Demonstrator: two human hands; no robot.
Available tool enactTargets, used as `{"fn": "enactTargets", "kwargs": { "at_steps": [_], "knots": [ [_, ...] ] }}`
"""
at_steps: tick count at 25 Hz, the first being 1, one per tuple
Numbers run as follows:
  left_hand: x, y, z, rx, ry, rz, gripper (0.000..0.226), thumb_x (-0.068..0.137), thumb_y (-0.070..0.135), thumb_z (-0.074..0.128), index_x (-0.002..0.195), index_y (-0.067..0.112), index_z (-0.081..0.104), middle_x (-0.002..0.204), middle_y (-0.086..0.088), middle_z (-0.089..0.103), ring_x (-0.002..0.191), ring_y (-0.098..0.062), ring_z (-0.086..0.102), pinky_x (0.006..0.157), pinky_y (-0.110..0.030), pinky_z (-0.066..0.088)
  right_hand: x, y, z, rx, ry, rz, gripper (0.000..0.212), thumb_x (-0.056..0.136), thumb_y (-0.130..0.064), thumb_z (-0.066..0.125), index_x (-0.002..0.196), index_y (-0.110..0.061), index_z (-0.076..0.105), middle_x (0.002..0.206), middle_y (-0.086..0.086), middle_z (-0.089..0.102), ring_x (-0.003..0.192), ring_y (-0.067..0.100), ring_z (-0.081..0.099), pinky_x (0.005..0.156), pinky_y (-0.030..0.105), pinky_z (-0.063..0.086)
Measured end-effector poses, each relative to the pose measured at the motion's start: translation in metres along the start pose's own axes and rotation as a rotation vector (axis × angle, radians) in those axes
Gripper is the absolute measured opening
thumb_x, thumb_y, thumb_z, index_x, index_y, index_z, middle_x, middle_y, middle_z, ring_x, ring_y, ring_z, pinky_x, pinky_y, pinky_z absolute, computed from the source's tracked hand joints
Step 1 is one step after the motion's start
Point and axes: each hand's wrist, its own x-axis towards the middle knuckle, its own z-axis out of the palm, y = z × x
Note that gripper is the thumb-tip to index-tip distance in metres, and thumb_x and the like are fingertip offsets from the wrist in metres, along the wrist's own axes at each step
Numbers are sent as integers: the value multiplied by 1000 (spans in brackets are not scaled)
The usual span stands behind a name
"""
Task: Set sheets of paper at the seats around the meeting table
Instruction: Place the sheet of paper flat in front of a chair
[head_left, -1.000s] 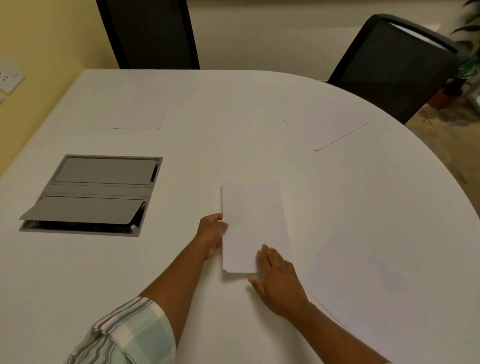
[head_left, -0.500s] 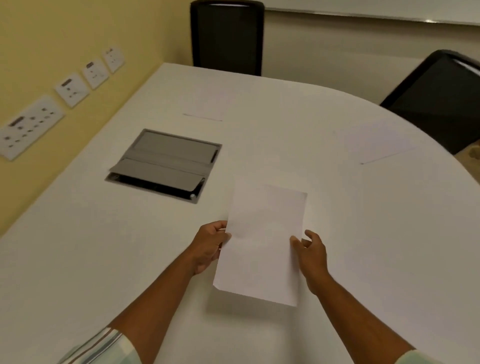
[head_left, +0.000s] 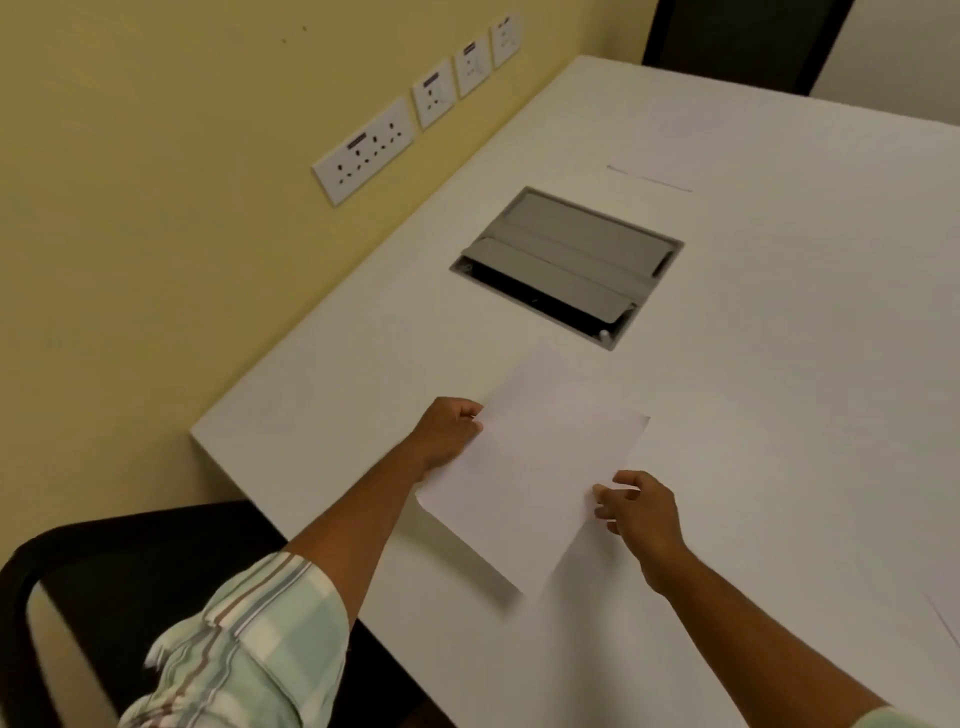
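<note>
A white sheet of paper hangs just above the white meeting table, casting a shadow under its near corner. My left hand pinches its left edge. My right hand holds its right edge with thumb and fingertips. Another sheet lies flat at the far seat, in front of a black chair. The corner of a further sheet shows at the right edge. A black chair stands at the near left corner of the table, below my left arm.
A grey cable box with a hinged lid is set into the table top beyond the held sheet. The yellow wall on the left carries several white sockets. The table's left edge runs close along that wall.
The sheet was lifted off the table and carried left toward the corner seat, turning clockwise. My right hand went from lying flat on it to gripping its edge. The view swung left.
</note>
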Motion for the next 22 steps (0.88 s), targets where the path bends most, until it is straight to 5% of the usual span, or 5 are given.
{"fn": "enactTargets", "kwargs": {
  "at_steps": [5, 10, 14, 19, 22],
  "knots": [
    [25, -31, -52, 193, 43, -13, 31, 103, 4, 57, 129, 2, 73, 129, -16, 74, 119, -32, 70, 107, -45, 56, -15, 3, 64, -403, -13, -366, 58, 96, -29, 74, 147, -12, 51, 137, 7, 62, 117, 24, 64, 100, 37, 50],
    [51, -58, -76, 287, 50, -26, 31, 104, 3, 52, 126, 3, 74, 125, -17, 74, 115, -32, 70, 99, -39, 56, -7, 7, 113, -1072, -410, -742, 69, 106, -55, 43, 163, -19, 29, 172, 2, 25, 158, 22, 25, 126, 38, 24],
    [62, -77, -76, 320, 83, -60, 35, 106, 8, 52, 137, 6, 68, 137, -16, 69, 128, -34, 64, 106, -38, 51, 6, 12, 138, -1387, -565, -808, 78, 107, -63, 23, 167, -17, 1, 176, 2, -9, 162, 22, -8, 130, 42, -1],
    [38, -118, -33, 559, 336, -108, 67, 104, 38, 59, 162, 16, 33, 166, -16, 34, 151, -38, 34, 121, -51, 32, 14, 19, 151, -1501, -553, -840, 80, 106, -64, 17, 166, -15, -1, 175, 3, -14, 161, 22, -13, 129, 43, -9],
    [21, -142, 1, 532, 267, -158, 93, 97, 61, 62, 167, 18, 17, 176, -19, 7, 163, -40, 8, 130, -51, 16, 20, 19, 154, -1511, -555, -838, 81, 105, -66, 14, 166, -15, -3, 174, 2, -15, 161, 22, -14, 128, 43, -9]
  ]
}}
